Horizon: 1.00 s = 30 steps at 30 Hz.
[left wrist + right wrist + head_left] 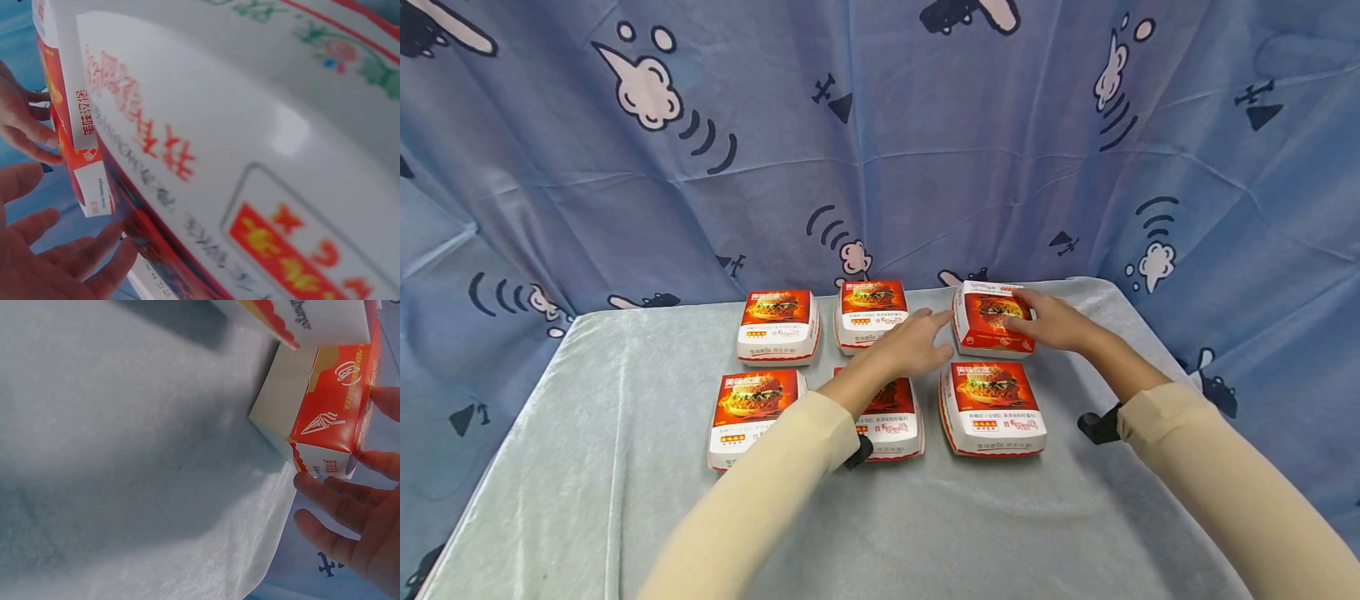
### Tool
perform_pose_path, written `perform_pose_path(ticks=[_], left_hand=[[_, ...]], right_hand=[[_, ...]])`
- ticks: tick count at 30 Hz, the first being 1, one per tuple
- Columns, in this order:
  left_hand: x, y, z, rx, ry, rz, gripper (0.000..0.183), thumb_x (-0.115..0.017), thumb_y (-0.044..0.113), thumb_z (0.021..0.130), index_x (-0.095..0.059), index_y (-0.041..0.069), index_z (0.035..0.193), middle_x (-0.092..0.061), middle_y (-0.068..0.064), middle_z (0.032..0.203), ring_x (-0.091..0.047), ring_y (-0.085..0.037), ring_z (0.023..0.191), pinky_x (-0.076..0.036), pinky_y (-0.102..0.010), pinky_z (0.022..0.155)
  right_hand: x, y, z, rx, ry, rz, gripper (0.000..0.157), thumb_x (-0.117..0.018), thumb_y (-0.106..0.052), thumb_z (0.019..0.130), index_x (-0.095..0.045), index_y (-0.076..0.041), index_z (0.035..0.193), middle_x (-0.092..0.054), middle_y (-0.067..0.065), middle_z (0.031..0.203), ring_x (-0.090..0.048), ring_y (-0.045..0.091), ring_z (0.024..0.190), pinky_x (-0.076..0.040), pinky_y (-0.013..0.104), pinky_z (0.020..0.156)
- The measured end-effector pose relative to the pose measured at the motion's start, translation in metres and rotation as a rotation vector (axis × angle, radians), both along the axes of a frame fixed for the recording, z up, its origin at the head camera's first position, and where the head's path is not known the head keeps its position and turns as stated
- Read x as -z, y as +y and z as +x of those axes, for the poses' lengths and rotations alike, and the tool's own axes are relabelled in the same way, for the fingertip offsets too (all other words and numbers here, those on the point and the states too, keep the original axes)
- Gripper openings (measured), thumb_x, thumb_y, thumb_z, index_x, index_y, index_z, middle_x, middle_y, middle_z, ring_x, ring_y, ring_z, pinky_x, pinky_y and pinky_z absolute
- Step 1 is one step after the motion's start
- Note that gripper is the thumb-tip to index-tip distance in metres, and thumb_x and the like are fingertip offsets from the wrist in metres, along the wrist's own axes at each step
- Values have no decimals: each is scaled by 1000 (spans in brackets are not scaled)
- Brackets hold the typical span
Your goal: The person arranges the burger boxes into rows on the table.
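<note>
At the back right of the table sits a burger box [992,321], its printed lid turned the other way round from the other boxes. My right hand [1051,321] touches it from the right, thumb over the lid. In the right wrist view, spread fingers [334,503] lie against the box's end and corner. My left hand [917,343] reaches in from the left with its fingers extended, index fingertip right by the box's left edge. In the left wrist view, the left-hand fingers [75,250] are loosely spread and hold nothing. Under the left forearm, a front middle box [891,425] is partly hidden.
More matching burger boxes stand in two rows: back left [778,325], back middle [872,310], front left [752,408] and front right [992,408]. A pale grey cloth [580,467] covers the table. Behind its back edge hangs a blue patterned curtain [925,208].
</note>
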<state>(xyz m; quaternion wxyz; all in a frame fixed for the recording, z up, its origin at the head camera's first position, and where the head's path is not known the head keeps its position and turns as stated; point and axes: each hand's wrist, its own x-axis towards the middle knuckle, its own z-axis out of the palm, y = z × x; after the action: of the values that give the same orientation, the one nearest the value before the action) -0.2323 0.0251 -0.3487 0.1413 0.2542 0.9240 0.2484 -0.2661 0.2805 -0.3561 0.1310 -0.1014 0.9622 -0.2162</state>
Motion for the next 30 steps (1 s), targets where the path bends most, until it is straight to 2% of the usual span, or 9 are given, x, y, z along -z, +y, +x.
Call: perform_pose_path(ticks=[10,15,20,24,30], left_hand=[[-3,9,-4,57,-77,-16,59,-55,23,101,-36,11,155,-44,-10,152,-40,-22,140,-34,-35,113],[-4,12,-3,51,-105,-61,59,-54,27,102,-35,14,156,-42,-7,154,-38,-20,141,-32,-35,114],[-3,13,-3,55,-103,-102,59,-52,29,103,-33,16,157,-32,-10,160,-33,-23,145,-29,-38,116],[-2,15,-4,55,-111,-95,58,-51,27,102,-34,17,157,-24,-9,163,-25,-24,149,-25,-40,118],[-1,15,-4,53,-118,-94,56,-50,28,103,-36,19,156,-23,-8,164,-24,-25,149,-23,-44,119]], right_hand=[[-3,-13,2,-45,-13,-3,75,-59,-30,99,-26,12,150,-42,35,141,-47,46,119,-39,64,102],[-4,-19,3,-66,-38,13,77,-59,-32,99,-22,10,153,-37,36,147,-44,49,127,-37,65,104],[-4,-23,3,-80,-45,13,77,-60,-31,98,-24,9,153,-37,36,147,-44,49,127,-37,65,104],[-5,-25,3,-88,-53,9,77,-60,-32,98,-24,8,153,-37,36,147,-44,49,127,-37,65,103],[-5,-26,2,-100,-54,13,77,-60,-31,99,-24,9,153,-35,36,148,-42,49,130,-35,65,105]])
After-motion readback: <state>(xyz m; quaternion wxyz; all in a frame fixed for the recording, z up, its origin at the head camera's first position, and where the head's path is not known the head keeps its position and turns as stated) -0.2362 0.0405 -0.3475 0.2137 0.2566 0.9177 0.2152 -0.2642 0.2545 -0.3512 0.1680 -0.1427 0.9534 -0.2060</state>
